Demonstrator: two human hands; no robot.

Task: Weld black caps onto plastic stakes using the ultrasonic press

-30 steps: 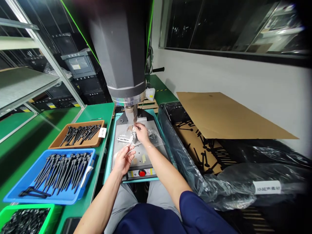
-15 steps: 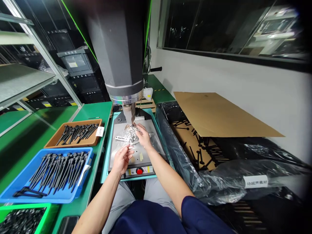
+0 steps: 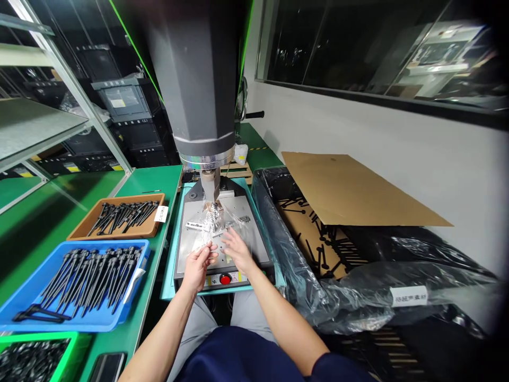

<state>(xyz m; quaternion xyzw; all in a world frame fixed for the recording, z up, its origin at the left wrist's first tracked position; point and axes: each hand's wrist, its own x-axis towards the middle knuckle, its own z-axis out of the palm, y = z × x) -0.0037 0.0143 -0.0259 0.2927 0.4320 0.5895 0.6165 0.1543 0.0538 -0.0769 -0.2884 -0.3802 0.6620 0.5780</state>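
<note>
Crumpled clear plastic film (image 3: 207, 225) drapes around the fixture under the press tool (image 3: 210, 185) on a grey metal base plate (image 3: 186, 246). At the film's near edge, my left hand (image 3: 199, 266) is closed in a pinch, the film seeming to run into its fingertips. My right hand (image 3: 237, 251) hovers over the plate just right of the film, fingers spread and holding nothing. Between the wrists, a red button (image 3: 225, 279) sits on the base's front face. The film and glare hide what lies in the fixture.
On the left bench, a brown tray (image 3: 71, 233) and a blue tray (image 3: 79, 324) hold black long-stemmed parts; a green bin (image 3: 81, 345) holds small black pieces. A phone (image 3: 107, 367) lies nearby. At right stands a plastic-lined box (image 3: 278, 239) with black parts under a cardboard sheet (image 3: 358, 191).
My right hand has drawn back from the film toward me, and its fingers have spread. My left hand stays pinched near the film's edge. The view has shifted slightly.
</note>
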